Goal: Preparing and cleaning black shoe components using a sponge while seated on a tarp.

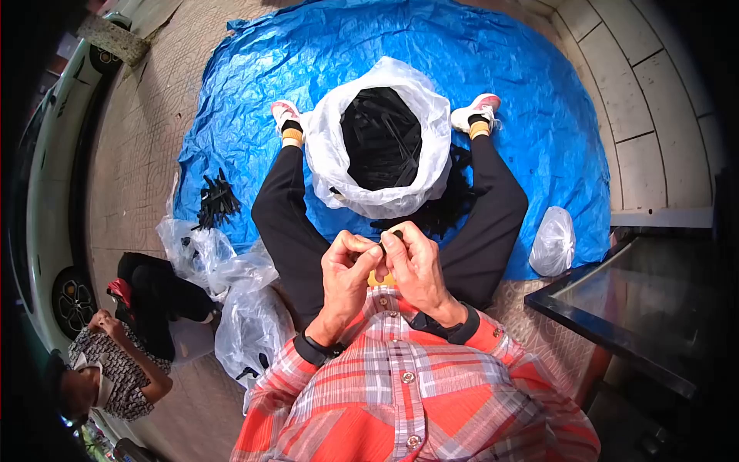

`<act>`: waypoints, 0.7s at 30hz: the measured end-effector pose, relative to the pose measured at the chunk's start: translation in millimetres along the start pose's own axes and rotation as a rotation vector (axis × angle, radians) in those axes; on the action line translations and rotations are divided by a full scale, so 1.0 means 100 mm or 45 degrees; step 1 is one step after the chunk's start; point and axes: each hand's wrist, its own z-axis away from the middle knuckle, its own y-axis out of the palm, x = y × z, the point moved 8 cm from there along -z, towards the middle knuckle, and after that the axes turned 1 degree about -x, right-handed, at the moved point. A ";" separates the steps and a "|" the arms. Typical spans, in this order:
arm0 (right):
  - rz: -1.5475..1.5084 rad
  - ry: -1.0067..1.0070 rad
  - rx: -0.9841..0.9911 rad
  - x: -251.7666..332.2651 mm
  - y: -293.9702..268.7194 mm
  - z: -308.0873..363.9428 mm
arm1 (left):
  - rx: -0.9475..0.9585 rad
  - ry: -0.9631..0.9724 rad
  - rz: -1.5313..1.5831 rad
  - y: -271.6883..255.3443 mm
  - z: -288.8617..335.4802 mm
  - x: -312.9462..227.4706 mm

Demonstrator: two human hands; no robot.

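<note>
My left hand [345,271] and my right hand [416,266] meet in front of my chest, fingertips pinched close together. Between them is a small black piece [382,245], mostly covered by the fingers, so its exact kind cannot be made out. Beyond the hands, between my spread legs, stands a large white plastic bag [323,158] with its mouth wide open. Long flat black strips [381,138] fill it. More black strips [446,208] lie loose on the near right side of the bag, partly hidden by it.
A blue tarp [262,69] lies under the bag and my feet. Another pile of black strips [218,199] rests on its left part. Clear plastic bags [250,327] and a seated person [115,362] are at left; a tied bag [553,242] and dark-topped table [639,300] at right.
</note>
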 end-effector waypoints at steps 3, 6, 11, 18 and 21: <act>0.072 -0.082 -0.045 0.07 -0.04 0.01 | 0.011 -0.120 0.145 0.03 0.00 0.03; -0.090 0.039 -0.001 -0.03 -0.06 0.01 | -0.034 -0.215 0.143 0.04 0.01 0.09; -0.071 0.033 -0.024 -0.09 -0.09 0.02 | -0.098 -0.325 0.072 0.05 0.03 0.07; -0.346 0.196 0.018 -0.17 -0.04 0.06 | -0.121 -0.292 0.002 0.07 0.08 -0.05; -0.457 0.279 0.019 -0.21 -0.03 0.08 | -0.121 -0.283 0.003 0.07 0.07 -0.06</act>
